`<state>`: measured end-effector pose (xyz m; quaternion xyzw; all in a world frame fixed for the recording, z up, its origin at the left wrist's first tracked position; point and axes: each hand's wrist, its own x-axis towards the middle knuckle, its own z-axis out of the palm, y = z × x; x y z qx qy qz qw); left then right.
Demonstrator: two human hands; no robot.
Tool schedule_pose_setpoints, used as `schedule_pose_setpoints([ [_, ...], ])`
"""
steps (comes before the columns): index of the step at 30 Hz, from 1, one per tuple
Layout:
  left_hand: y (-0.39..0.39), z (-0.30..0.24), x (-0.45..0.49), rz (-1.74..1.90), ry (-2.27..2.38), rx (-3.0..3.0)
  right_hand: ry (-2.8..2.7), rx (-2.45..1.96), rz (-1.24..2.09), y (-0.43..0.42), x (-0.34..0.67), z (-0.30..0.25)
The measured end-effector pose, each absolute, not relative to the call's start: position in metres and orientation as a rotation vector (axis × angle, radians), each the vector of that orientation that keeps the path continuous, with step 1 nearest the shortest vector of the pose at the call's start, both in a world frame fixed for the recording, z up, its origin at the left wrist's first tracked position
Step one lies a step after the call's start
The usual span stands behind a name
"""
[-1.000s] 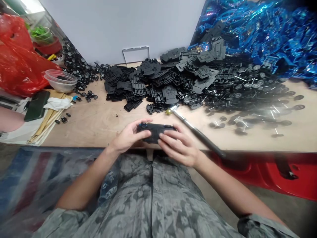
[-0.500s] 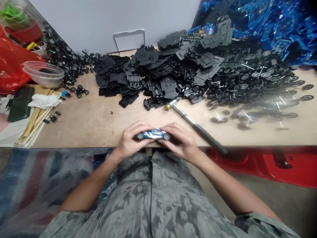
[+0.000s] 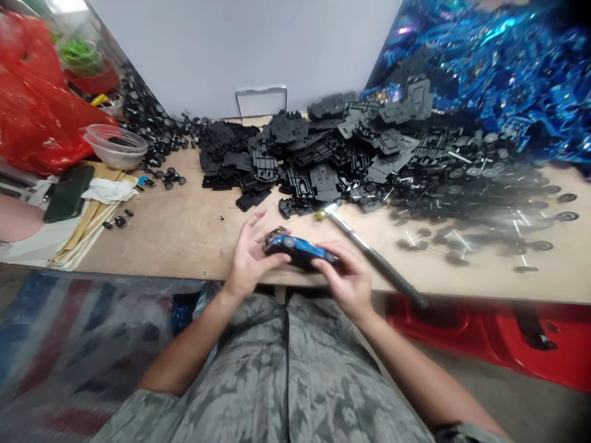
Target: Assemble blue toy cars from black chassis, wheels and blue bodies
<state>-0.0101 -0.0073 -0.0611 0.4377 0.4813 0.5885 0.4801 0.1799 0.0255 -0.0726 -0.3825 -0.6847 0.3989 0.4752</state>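
The left hand, fingers partly spread, holds the blue toy car by 1 end, thumb on the near side; the right hand pinches the other end. The car tilts between them. Support each end evenly; keep pressure off the wheel. On the surface, the hammer lies right of the right hand; black plates lie farther ahead.

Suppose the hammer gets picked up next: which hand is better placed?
Probably the right hand: the hammer lies close to its right. The left hand is farther off, at the other end of the car. The right also holds the car, so it would have to let go.
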Motion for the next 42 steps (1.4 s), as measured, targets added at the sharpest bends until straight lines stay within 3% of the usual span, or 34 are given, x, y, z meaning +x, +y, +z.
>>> schedule_pose_setpoints([
  [5,-0.010,-0.045,0.001,1.532,1.048,0.968,-1.594,-0.767,1.158,0.023,0.173,-0.067],
  [11,-0.020,-0.040,-0.015,1.377,1.136,1.657,-2.034,-0.483,0.827,0.044,0.190,-0.006],
  [15,-0.024,-0.047,-0.021,1.218,1.201,1.801,-2.306,-0.430,0.746,0.050,0.194,0.020],
  [26,-0.016,-0.049,-0.020,1.280,1.133,2.045,-2.395,-0.442,0.553,0.038,0.190,0.012],
  [35,-0.011,-0.035,-0.026,1.221,1.070,2.158,-2.408,-0.414,0.778,0.052,0.191,0.023],
  [42,-0.003,-0.028,-0.030,1.214,1.001,2.267,-2.390,-0.331,0.596,0.047,0.180,0.021],
])
